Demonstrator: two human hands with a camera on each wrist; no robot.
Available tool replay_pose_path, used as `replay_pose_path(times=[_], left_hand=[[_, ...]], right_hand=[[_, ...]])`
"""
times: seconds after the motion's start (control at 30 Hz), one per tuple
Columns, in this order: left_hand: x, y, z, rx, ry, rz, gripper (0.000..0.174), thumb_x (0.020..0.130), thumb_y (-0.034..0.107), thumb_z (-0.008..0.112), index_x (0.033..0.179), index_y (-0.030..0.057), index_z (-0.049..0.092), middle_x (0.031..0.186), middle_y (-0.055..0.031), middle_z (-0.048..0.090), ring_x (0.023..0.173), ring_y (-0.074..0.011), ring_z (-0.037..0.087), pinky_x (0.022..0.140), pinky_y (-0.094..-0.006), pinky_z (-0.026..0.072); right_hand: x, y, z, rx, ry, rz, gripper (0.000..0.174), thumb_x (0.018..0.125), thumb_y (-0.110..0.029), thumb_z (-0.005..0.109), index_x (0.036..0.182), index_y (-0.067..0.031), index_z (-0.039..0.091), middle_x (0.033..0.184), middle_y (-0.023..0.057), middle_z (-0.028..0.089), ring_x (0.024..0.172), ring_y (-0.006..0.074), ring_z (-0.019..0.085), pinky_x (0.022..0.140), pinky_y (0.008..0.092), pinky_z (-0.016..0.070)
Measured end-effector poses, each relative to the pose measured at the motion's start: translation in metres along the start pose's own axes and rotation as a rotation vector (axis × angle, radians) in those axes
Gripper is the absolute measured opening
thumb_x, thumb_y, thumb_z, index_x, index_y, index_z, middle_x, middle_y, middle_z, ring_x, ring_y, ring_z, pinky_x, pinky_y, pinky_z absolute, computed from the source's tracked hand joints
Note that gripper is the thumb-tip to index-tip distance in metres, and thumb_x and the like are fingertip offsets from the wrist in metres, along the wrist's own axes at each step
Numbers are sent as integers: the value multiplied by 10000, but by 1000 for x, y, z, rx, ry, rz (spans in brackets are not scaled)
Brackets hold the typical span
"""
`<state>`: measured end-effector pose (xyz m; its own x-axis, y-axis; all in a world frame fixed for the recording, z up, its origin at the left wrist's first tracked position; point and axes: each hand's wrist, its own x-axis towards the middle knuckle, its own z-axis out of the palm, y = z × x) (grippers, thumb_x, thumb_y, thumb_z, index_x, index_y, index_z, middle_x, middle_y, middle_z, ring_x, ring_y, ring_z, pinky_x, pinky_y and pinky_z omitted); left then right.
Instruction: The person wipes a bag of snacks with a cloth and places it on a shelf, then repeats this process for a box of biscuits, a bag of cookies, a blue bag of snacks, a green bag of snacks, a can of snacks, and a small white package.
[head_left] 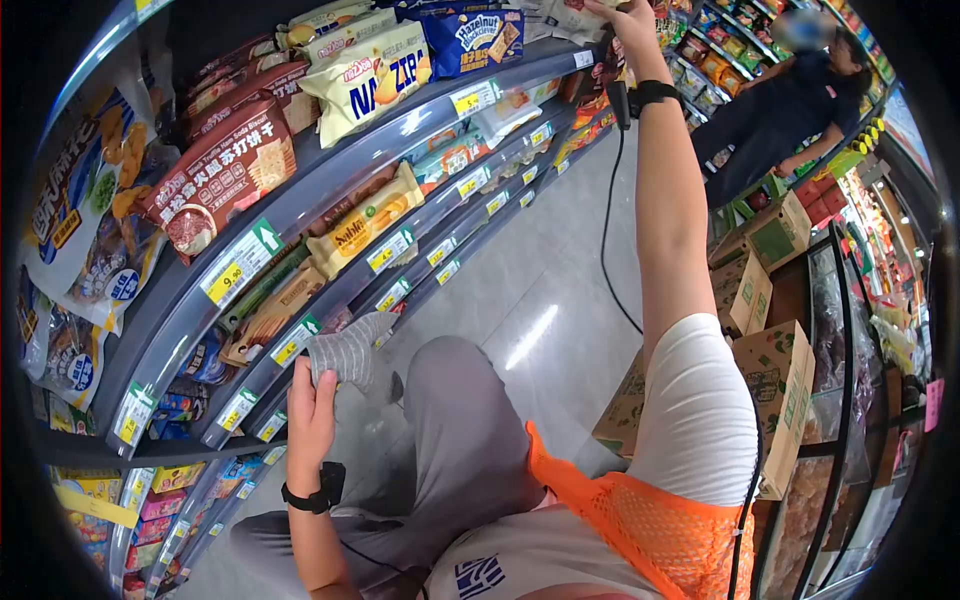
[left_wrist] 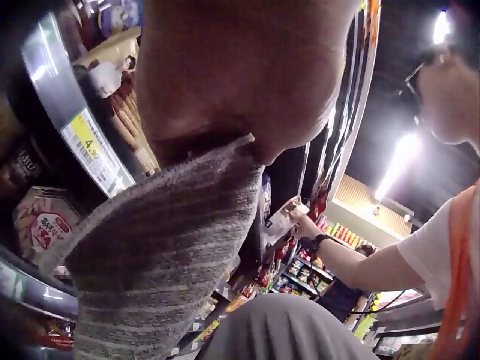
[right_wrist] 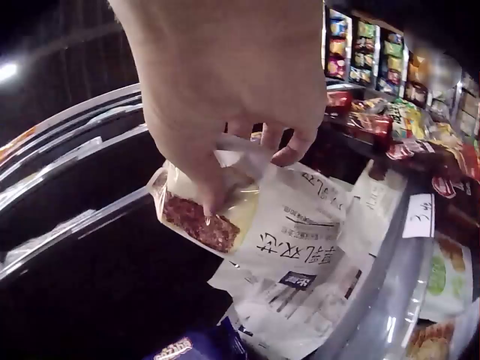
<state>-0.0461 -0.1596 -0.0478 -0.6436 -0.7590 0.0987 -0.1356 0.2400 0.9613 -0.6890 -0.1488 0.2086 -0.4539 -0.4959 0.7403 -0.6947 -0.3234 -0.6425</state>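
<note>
In the head view, the right hand (head_left: 632,32) is at the far end of a stretched arm over the upper shelf (head_left: 400,135), its fingers at a white snack packet (head_left: 578,20) that lies on their shelf side, just beyond the blue hazelnut biscuit packet (head_left: 480,42). The left hand (head_left: 312,415), well apart and lower down, has its thumb laid along a grey striped knit cloth (head_left: 348,352) and pinches it, so the right is plainly the nearer hand to the packet. The left wrist view shows the cloth hanging away from the left hand, whose fingertips are hidden there; the right hand and packet appear small in the distance. In the right wrist view, the packet sits directly below the right hand, gripped near its upper edge: the thumb presses over the clear window with its red-brown and cream filling, the other fingers curl behind. Its long axis appears to run crosswise to the fingers, window end leftward, printed end rightward. Similar white packets (right_wrist: 300,311) lie just beneath and beside it; whether it still rests on them cannot be told.
</note>
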Motion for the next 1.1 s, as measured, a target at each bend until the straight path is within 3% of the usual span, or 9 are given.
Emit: replay_pose_path(times=[0.03, 0.27, 0.37, 0.43, 0.57, 0.7, 0.83, 0.97, 1.1], left_hand=[[2, -2, 2, -9, 27, 26, 165, 1056, 174, 534, 1062, 10, 521, 746, -17, 526, 675, -86, 417, 597, -280, 361], [7, -11, 5, 22, 17, -7, 160, 1057, 177, 543, 1056, 19, 520, 727, 16, 488, 661, -71, 391, 573, -265, 327], [13, -5, 15, -30, 38, 3, 162, 1057, 180, 544, 1042, 22, 514, 716, 16, 474, 656, -70, 394, 568, -271, 326], [15, -9, 20, -31, 52, 48, 164, 1057, 184, 545, 1040, 24, 514, 710, 14, 472, 651, -69, 397, 563, -273, 326], [12, -7, 11, 92, -40, -22, 160, 1055, 184, 546, 1057, 25, 525, 710, 10, 492, 646, -68, 406, 560, -277, 331], [8, 1, 10, 41, -38, -52, 151, 1055, 177, 542, 1065, 27, 527, 721, 5, 501, 660, -75, 415, 573, -282, 339], [7, -5, 13, -25, 2, 18, 136, 1054, 163, 532, 1068, 27, 529, 759, -7, 518, 698, -86, 431, 609, -287, 357], [4, -1, 13, 16, 1, 35, 129, 1052, 157, 530, 1057, 28, 525, 766, -9, 506, 708, -91, 426, 627, -289, 362], [2, -7, 9, -2, -31, -23, 127, 1050, 157, 534, 1039, 32, 516, 739, 4, 473, 678, -76, 400, 604, -272, 344]], right_hand=[[-4, 4, 2, 77, 35, 30, 478, 820, 55, 759, 1262, -22, 594, 1174, 85, 693, 1068, 192, 664, 869, 330, 547], [-20, 29, -6, 756, 155, 93, 237, 964, -103, 679, 1185, -63, 603, 1034, 50, 674, 918, 216, 669, 814, 342, 546], [-14, 62, -9, 843, 275, 501, 213, 980, -193, 672, 1146, -72, 616, 1015, 46, 677, 919, 190, 657, 786, 363, 540], [-12, 87, 9, 876, 124, 314, 178, 958, -259, 699, 1086, -152, 636, 973, 9, 669, 950, 176, 632, 758, 400, 497], [-20, 91, 38, 725, 173, 473, 225, 913, -307, 768, 1083, -246, 634, 961, -24, 655, 902, 141, 615, 707, 344, 440], [-22, 73, 59, 447, 472, 476, 301, 849, -271, 839, 1049, -173, 637, 904, -24, 644, 823, 125, 598, 665, 368, 445], [-7, 91, 47, -76, 276, 529, 529, 863, -386, 808, 1239, -57, 634, 919, 35, 694, 860, 185, 640, 725, 374, 503], [-35, 60, 54, 32, 190, 478, 723, 882, -416, 769, 1431, -6, 539, 1421, 149, 585, 1215, 247, 592, 962, 353, 486], [-50, 32, 60, 25, 139, 565, 667, 896, -401, 745, 1385, 13, 560, 1379, 172, 592, 1193, 272, 599, 963, 368, 488]])
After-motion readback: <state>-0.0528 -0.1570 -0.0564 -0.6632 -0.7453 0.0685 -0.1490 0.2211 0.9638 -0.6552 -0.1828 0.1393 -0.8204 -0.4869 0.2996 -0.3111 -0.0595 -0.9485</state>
